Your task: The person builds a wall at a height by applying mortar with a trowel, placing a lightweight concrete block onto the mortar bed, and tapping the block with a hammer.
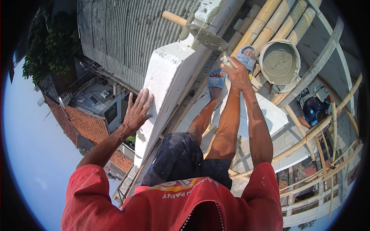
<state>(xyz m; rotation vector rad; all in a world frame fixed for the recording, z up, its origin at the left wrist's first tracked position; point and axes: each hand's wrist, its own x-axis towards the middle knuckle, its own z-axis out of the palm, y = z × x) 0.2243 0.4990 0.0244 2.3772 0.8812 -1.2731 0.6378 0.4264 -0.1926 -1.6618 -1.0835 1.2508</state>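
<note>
My left hand [138,109] lies with fingers spread against the side of a white lightweight block [163,67] on top of the wall. My right hand [237,75] is closed round the handle of a trowel [206,37]. Grey mortar coats the trowel's blade, which reaches over the wall top just past the block's far end. Beyond the blade sticks out a light wooden handle [175,18]; the blade and mortar hide what it belongs to. Another white block [208,9], with mortar on it, sits farther along the wall.
A bucket [298,57] of wet grey mortar stands right of my sandalled feet. Thick bamboo poles [266,17] lie beyond, and bamboo scaffolding [308,136] runs along the right. Another person [314,109] is lower down there. Left of the wall, a corrugated roof [123,38] lies below.
</note>
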